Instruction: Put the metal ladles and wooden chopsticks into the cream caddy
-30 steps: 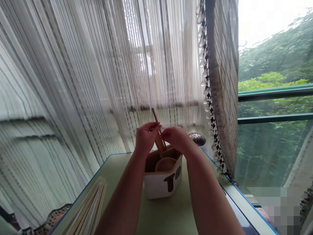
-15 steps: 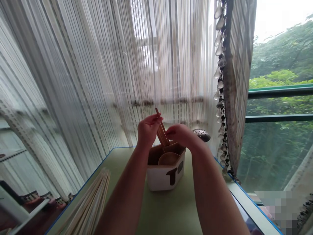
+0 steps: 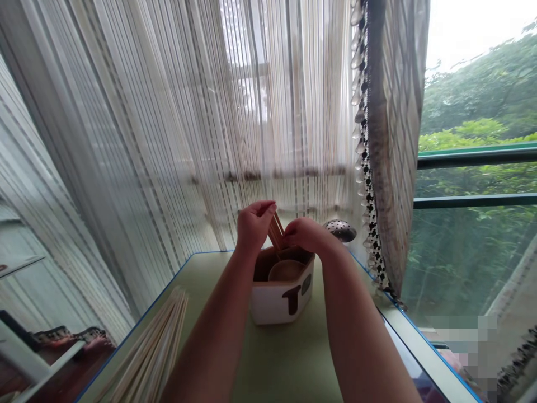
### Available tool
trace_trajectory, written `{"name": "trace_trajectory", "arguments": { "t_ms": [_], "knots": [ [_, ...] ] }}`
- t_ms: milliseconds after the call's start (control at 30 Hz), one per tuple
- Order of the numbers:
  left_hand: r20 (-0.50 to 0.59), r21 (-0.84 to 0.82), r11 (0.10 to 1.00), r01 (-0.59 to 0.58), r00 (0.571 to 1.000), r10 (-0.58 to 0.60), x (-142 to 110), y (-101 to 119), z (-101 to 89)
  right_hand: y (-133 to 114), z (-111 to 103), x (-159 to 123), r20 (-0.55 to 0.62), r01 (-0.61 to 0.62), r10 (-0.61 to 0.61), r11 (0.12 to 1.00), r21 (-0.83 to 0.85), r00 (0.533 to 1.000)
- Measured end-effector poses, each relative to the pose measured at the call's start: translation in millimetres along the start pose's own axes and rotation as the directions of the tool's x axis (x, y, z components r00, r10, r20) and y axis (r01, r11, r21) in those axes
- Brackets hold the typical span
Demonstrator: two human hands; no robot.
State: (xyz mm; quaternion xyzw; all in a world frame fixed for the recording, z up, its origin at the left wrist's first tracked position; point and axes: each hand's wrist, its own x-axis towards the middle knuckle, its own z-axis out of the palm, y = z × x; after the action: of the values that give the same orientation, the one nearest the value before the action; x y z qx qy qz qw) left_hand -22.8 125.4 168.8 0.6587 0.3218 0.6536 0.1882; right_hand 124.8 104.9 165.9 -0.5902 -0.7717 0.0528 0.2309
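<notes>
- At the far middle of the pale green, blue-edged table point(image 3: 285, 364), an angular white utensil holder with brown rim and interior point(image 3: 271, 304) stands upright between the forearms. Its front wall bears a dark brown, T-like mark; a darker oval patch lies to the right of this, on the slanted side.
- At the holder's far side, slender reddish-brown wooden chopsticks point(image 3: 277, 229) rise as a narrow bundle, tilted with their upper ends toward the left. They are straight and close together, with thin gaps showing toward the right; the lower ends are hidden at the holder, and their exact number cannot be told.
- Left hand point(image 3: 254, 226): thumb and fingertips are brought together, clamped on the top of the chopsticks.
- Right hand point(image 3: 306, 234): fingers are curled inward beside the lower right part of the same bundle; whether they grip it cannot be told.
- Inside the holder, toward the near side, a rounded brown utensil head point(image 3: 287, 271) lies below the chopsticks.
- To the right, beyond the right wrist, a perforated, domed metal skimmer head point(image 3: 340, 230) shows; its handle is hidden.
- At near left, a loose sheaf of long, pale, thin sticks point(image 3: 155, 341) lies on the table.
</notes>
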Motion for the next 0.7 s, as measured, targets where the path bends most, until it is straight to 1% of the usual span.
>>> {"name": "trace_trajectory", "arguments": {
  "t_ms": [33, 100, 233, 333, 400, 500, 633, 700],
  "knots": [
    [0.019, 0.015, 1.0, -0.007, 1.0, 0.007, 0.3, 0.3, -1.2, -0.6, -0.1, -0.5, 0.008, -0.013, 0.013, 1.0, -0.013, 1.0],
    [0.058, 0.04, 0.999, -0.005, 0.998, 0.002, 0.5, 0.3, -3.2, -1.7, -0.2, -0.9, -0.013, -0.015, 0.015, 1.0, -0.006, 1.0],
    [0.113, 0.052, 0.998, -0.022, 0.993, 0.016, 0.8, -1.5, -5.0, -3.3, -0.1, 0.1, -0.078, 0.036, -0.033, 0.999, 0.04, 0.996],
    [0.169, 0.055, 0.997, -0.051, 0.985, 0.041, 1.7, -3.0, -5.6, -5.3, -0.4, 0.1, -0.06, 0.02, -0.02, 1.0, -0.004, 0.998],
    [0.185, 0.038, 0.998, -0.052, 0.982, 0.044, 2.3, -3.9, -6.5, -7.1, -1.0, -0.4, -0.052, 0.019, -0.021, 1.0, -0.022, 0.998],
    [0.216, 0.023, 0.999, -0.025, 0.976, 0.02, 2.9, -5.9, -8.7, -9.1, -1.8, -1.0, -0.064, 0.02, -0.021, 1.0, -0.024, 0.998],
    [0.256, 0.066, 0.997, 0.048, 0.965, -0.064, 3.6, -10.9, -12.8, -9.1, -1.5, -0.7, -0.052, 0.016, -0.017, 1.0, -0.013, 0.998],
    [0.265, 0.08, 0.995, 0.056, 0.961, -0.075, 4.3, -14.3, -14.4, -8.9, -0.6, 0.2, -0.045, 0.011, -0.011, 1.0, -0.015, 0.999]
  ]
}}
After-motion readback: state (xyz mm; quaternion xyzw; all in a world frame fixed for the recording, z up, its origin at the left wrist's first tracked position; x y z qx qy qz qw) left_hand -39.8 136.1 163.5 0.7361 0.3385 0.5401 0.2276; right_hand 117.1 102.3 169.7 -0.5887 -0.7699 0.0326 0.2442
